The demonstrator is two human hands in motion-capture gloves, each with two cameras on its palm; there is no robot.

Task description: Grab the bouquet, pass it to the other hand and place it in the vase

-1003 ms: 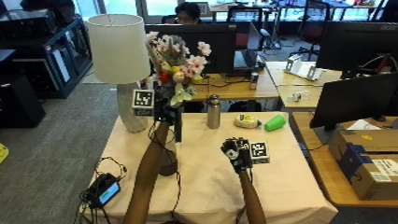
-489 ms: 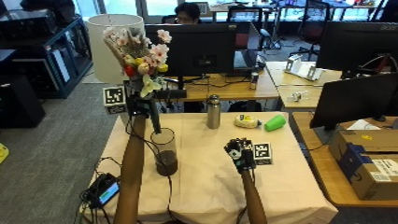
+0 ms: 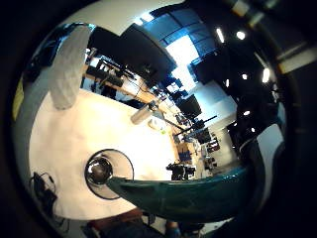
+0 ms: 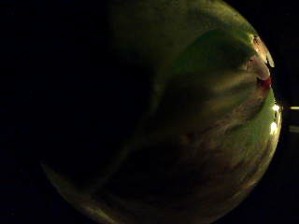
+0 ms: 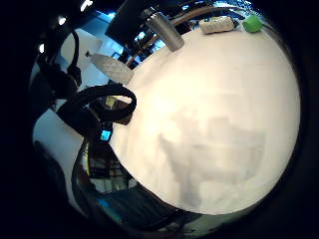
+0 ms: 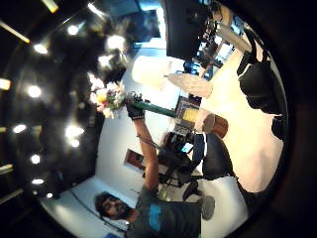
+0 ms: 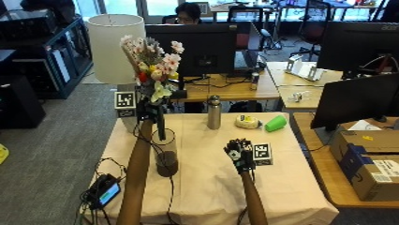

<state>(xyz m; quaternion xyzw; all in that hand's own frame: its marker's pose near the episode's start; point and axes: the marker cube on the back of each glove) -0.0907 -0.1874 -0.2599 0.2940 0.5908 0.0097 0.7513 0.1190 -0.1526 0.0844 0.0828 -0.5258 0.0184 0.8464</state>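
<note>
Item: pink, white and red flower bouquet [image 7: 152, 65], clasped by my left hand [image 7: 150, 111], stems above the clear glass vase [image 7: 165, 153]. Right hand [image 7: 239, 152] hovers, fingers apart, holding nothing. Step: insertion. Next move, I judge: lower stems into the vase's mouth.

One bouquet of pink, white, red and yellow flowers [image 7: 151, 63], one clear glass vase [image 7: 165, 153], one silver metal bottle [image 7: 214, 112], one green plastic cup [image 7: 275, 123], one pale yellow rounded object [image 7: 248, 122] and one white-shaded lamp [image 7: 115, 47] are counted at one cloth-covered table [image 7: 287, 173]. Two black-gloved hands appear, the left hand [image 7: 149, 110] and the right hand [image 7: 239, 153]. One small black device with a lit screen [image 7: 105, 191] hangs at the table's edge.
</note>
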